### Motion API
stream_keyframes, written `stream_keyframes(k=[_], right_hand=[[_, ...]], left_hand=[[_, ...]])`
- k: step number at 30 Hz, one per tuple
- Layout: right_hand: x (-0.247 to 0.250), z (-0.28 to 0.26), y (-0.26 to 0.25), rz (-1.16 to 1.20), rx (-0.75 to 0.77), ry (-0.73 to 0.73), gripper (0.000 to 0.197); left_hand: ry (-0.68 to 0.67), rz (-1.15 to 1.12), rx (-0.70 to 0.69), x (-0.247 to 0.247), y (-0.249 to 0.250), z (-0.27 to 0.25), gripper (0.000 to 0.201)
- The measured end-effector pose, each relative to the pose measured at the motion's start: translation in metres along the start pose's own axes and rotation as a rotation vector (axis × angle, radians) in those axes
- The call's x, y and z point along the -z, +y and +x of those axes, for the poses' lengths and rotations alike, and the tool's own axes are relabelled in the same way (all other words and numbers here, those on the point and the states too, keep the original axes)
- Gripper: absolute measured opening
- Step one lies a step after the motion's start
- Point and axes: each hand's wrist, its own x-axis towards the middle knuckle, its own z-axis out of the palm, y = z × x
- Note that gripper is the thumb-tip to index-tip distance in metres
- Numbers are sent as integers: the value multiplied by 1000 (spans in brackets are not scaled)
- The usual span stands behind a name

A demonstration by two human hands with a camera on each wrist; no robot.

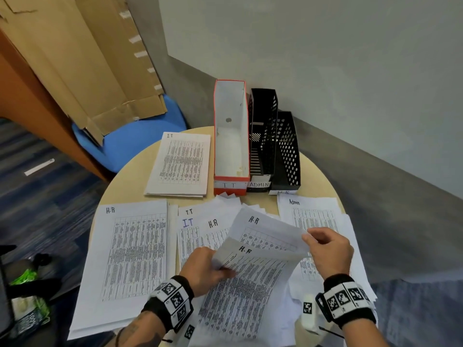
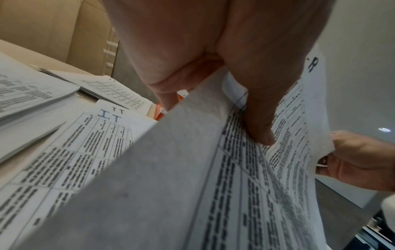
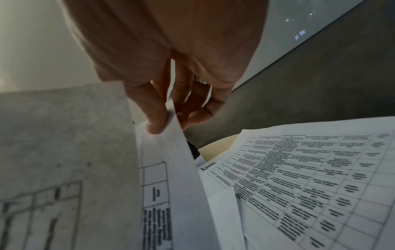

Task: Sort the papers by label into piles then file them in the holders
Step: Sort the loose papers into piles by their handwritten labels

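On the round table [image 1: 130, 176] lie an H-R pile [image 1: 130, 254] at the left, an IT pile [image 1: 180, 166] at the back left and an Admin pile [image 1: 313, 216] at the right. Mixed sheets [image 1: 200, 229] fan out in the middle. At the back stand a red-and-white IT holder [image 1: 230, 136], a black ADMIN holder [image 1: 263, 136] and a second black holder [image 1: 288, 151]. Above the middle, my left hand [image 1: 208, 266] [image 2: 215, 116] grips the left edge of a lifted H-R sheet [image 1: 250, 284]. My right hand [image 1: 325, 249] [image 3: 174, 118] pinches the right corner of another H-R sheet [image 1: 270, 231] just behind it.
A blue chair [image 1: 140, 136] with flattened cardboard [image 1: 87, 66] leaning on it stands behind the table at the left. A grey wall [image 1: 350, 71] runs close behind the holders. Bags and dark objects [image 1: 27, 291] sit on the floor at the left.
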Motion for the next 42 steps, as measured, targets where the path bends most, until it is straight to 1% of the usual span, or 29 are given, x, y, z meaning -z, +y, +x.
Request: stream_keyframes(k=[3, 6, 11, 13, 15, 17, 18, 21, 24, 26, 27, 28, 29, 31, 32, 33, 34, 35, 36, 37, 38, 39, 40, 41, 42], right_hand=[[2, -3, 3, -32, -26, 58, 15], [6, -5, 3, -45, -23, 86, 16], [9, -7, 7, -46, -78, 89, 23], [12, -9, 7, 1, -65, 48, 20], [18, -12, 6, 80, 0, -33, 16], [28, -15, 7, 142, 88, -132, 18], [33, -16, 7, 174, 108, -178, 19], [47, -20, 10, 294, 48, -303, 15], [55, -24, 12, 385, 11, -392, 10], [53, -26, 13, 428, 3, -372, 7], [51, -27, 14, 458, -9, -345, 4], [48, -26, 14, 503, -27, -312, 8], [44, -25, 14, 551, -57, -278, 24], [34, -24, 14, 660, -160, -230, 70], [28, -24, 15, 711, -214, -242, 88], [21, -25, 16, 739, -254, -276, 99], [13, -27, 20, 761, -303, -321, 104], [6, -30, 23, 768, -349, -378, 101], [1, -35, 22, 743, -367, -438, 92], [-1, -42, 16, 690, -355, -493, 76], [-2, -45, 13, 610, -315, -524, 56], [-1, -47, 7, 536, -293, -522, 35], [0, -48, 0, 488, -245, -523, 21], [-1, -45, -3, 535, -222, -511, 24], [0, -41, -1, 692, -204, -527, 25]], left_hand=[[-2, -8, 30, 0, -1, 0, 21], [-14, -20, 53, 0, -6, 1, 41], [-14, -14, 36, -2, -6, 3, 38], [-21, -16, 43, 0, -6, 3, 40], [-16, -28, 44, 2, -7, 3, 49], [-10, -43, 48, 2, -11, 4, 46], [-4, -52, 54, 2, -13, 4, 43], [15, -49, 68, 2, -15, 4, 42], [20, -46, 78, 2, -14, 4, 40], [25, -45, 70, 1, -12, 3, 40], [27, -55, 65, 1, -10, 2, 36], [30, -65, 61, 2, -7, -1, 31], [34, -77, 46, 2, -2, -3, 25], [45, -112, -7, 5, 11, -10, 16], [57, -153, -36, 7, 21, -14, 11], [75, -210, -63, 9, 31, -17, 15], [93, -268, -89, 11, 40, -20, 28], [104, -317, -126, 14, 49, -22, 44], [100, -339, -167, 16, 58, -23, 60], [79, -346, -213, 18, 67, -25, 76], [44, -343, -252, 19, 74, -26, 93], [6, -347, -275, 21, 83, -28, 108], [-25, -346, -297, 23, 90, -29, 119], [-42, -329, -314, 24, 97, -31, 125], [-48, -301, -334, 25, 100, -30, 125]])
